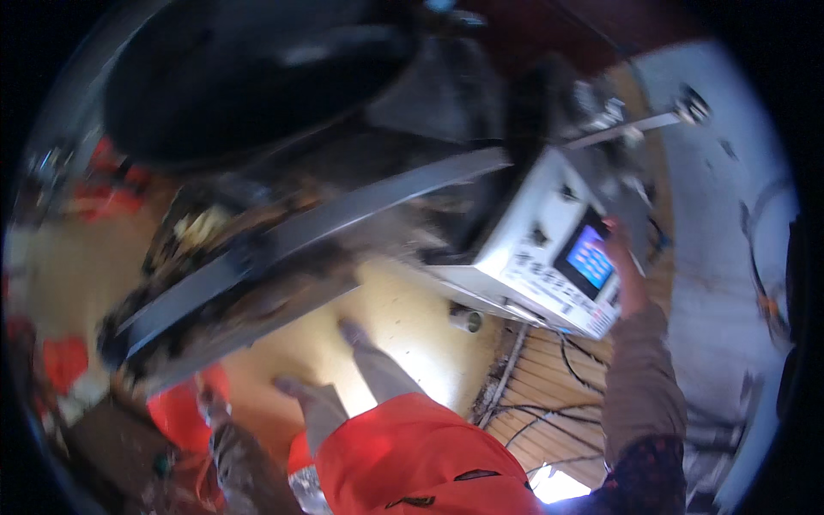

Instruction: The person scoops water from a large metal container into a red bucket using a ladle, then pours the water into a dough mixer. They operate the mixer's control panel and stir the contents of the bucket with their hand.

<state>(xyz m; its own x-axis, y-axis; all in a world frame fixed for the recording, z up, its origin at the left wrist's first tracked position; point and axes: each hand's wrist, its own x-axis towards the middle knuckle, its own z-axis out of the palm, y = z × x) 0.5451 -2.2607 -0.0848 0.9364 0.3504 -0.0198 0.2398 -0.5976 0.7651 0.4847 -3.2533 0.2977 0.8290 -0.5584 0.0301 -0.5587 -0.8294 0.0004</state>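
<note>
Head view, blurred: right hand reaches up to the white control box, fingers at the edge of its blue screen; grip looks loosely spread, touching rather than pinching, though blur makes this unsure. Left hand not visible. The box sits right of the grey conveyor arm, under the big black drum. Risk: a sleeve or loose cables could snag; a blurred reach could hit the wrong spot on the screen.

Head camera looks steeply down, close over the control box.
</note>
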